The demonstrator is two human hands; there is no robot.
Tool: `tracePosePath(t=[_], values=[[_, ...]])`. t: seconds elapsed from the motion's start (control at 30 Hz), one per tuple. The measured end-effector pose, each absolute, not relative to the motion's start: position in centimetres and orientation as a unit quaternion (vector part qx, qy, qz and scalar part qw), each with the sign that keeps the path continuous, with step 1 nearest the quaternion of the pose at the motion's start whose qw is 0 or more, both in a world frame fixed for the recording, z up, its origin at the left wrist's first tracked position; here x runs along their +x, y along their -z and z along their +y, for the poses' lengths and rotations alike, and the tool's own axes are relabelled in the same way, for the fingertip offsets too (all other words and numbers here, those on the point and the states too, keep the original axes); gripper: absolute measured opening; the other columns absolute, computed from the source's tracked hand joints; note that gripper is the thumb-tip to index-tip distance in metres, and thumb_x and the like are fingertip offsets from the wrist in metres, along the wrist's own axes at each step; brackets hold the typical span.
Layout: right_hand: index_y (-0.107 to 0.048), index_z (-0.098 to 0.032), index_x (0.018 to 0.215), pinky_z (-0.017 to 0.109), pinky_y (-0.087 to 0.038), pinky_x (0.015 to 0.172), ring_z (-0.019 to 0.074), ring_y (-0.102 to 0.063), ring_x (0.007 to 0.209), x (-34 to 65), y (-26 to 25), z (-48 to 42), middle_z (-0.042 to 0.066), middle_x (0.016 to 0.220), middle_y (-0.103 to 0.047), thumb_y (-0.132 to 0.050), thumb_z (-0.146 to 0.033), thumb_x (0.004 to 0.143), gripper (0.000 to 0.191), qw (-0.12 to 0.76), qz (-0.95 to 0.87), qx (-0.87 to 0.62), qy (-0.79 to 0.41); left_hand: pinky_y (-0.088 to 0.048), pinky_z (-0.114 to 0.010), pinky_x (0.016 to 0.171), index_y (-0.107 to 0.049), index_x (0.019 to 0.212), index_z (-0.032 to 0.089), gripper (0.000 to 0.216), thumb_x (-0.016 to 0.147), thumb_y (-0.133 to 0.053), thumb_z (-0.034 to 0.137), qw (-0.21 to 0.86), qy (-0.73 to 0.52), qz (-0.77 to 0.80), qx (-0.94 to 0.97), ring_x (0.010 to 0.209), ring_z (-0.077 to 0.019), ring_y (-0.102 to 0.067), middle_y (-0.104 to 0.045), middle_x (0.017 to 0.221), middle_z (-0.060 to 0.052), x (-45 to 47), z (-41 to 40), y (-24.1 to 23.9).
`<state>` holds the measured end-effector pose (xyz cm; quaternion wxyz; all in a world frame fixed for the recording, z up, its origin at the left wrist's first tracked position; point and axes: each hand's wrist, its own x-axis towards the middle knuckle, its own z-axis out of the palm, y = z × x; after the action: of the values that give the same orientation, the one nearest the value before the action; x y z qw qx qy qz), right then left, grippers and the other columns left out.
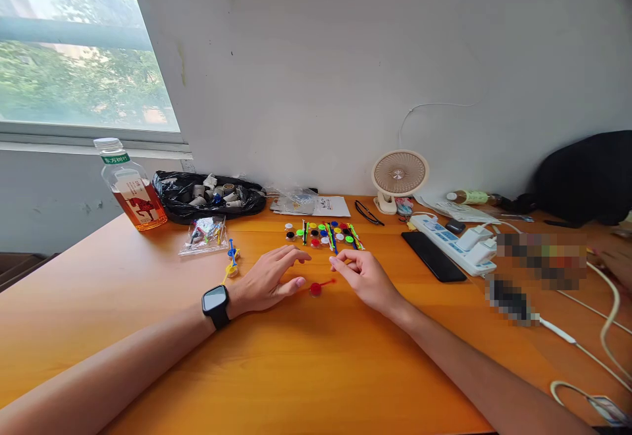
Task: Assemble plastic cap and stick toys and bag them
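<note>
Bare forearms (123,366) end in a left hand (269,278), thumb spread from bent fingers, and a right hand (366,282), fingertips together, contents unclear; rows of multicoloured plastic discs and sticks (332,236) look unjoined, blue-and-yellow pieces (232,254) look joined, and a round red piece (315,289) with a thin stick (328,283) lies between both hands.

A green band (115,158) on the bottle (133,191) reads 东方树叶.

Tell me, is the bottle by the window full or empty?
Neither; it is partly full. The bottle shows amber liquid in its lower part, while the part above, below the cap, looks clear.
</note>
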<state>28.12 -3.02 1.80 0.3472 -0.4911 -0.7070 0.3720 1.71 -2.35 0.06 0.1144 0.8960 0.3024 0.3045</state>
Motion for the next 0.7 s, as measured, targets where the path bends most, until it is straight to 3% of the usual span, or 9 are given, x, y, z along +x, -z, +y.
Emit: tracePosePath(t=[0.13,0.23,0.37,0.47,0.57,0.7], values=[[-0.063,-0.019,0.078,0.028,-0.021,0.050,0.0117,-0.028,0.049,28.4,-1.4,-2.6,-0.006,0.053,-0.036,-0.058,-0.063,0.096,0.047,0.359,-0.727,-0.488,-0.322,-0.052,-0.036,0.096,-0.056,0.131,0.022,0.029,0.109,-0.049,0.040,0.113,-0.304,0.304,0.896,0.106,-0.0225,-0.065,-0.068,0.121,-0.010,1.9,-2.6,-0.2],[-0.066,-0.020,0.080,0.029,-0.030,0.053,0.0140,-0.040,0.051,28.7,-1.3,-2.5,-0.003,0.055,-0.049,-0.055,-0.059,0.100,0.044,0.340,-0.765,-0.493,-0.238,-0.053,-0.037,0.096,-0.056,0.131,0.022,0.028,0.109,-0.049,0.037,0.107,-0.306,0.299,0.898,0.107,-0.0232,-0.065,-0.068,0.118,-0.010,2.0,-2.6,-0.2],[-0.071,-0.022,0.103,0.031,-0.045,0.072,0.0191,-0.064,0.076,29.6,-2.1,-2.4,0.005,0.088,-0.073,-0.044,-0.048,0.108,0.038,0.296,-0.848,-0.417,-0.137,-0.053,-0.038,0.097,-0.056,0.131,0.022,0.026,0.109,-0.048,0.034,0.102,-0.310,0.295,0.898,0.110,-0.0236,-0.065,-0.067,0.120,-0.010,2.0,-2.5,-0.2],[-0.068,-0.023,0.119,0.032,-0.047,0.085,0.0230,-0.068,0.098,30.5,-2.9,-2.1,0.009,0.110,-0.074,-0.052,-0.052,0.106,0.036,0.250,-0.900,-0.336,-0.123,-0.052,-0.038,0.100,-0.056,0.131,0.022,0.026,0.109,-0.048,0.033,0.101,-0.318,0.297,0.895,0.111,-0.0237,-0.064,-0.067,0.122,-0.010,2.0,-2.5,-0.1],[-0.066,-0.021,0.115,0.033,-0.046,0.082,0.0260,-0.065,0.096,31.1,-3.2,-1.7,0.009,0.108,-0.071,-0.073,-0.062,0.088,0.049,0.221,-0.923,-0.299,-0.101,-0.051,-0.038,0.100,-0.056,0.131,0.022,0.025,0.109,-0.049,0.033,0.103,-0.321,0.298,0.893,0.111,-0.0233,-0.064,-0.067,0.122,-0.009,2.0,-2.5,0.0],[-0.058,-0.022,0.096,0.032,-0.043,0.074,0.0210,-0.056,0.079,31.3,-3.2,-1.7,0.004,0.090,-0.065,-0.053,-0.038,0.098,0.017,0.208,-0.914,-0.326,-0.121,-0.051,-0.039,0.100,-0.055,0.131,0.022,0.025,0.110,-0.047,0.032,0.106,-0.317,0.296,0.895,0.112,-0.0239,-0.063,-0.067,0.122,-0.010,2.0,-2.6,-0.1]])
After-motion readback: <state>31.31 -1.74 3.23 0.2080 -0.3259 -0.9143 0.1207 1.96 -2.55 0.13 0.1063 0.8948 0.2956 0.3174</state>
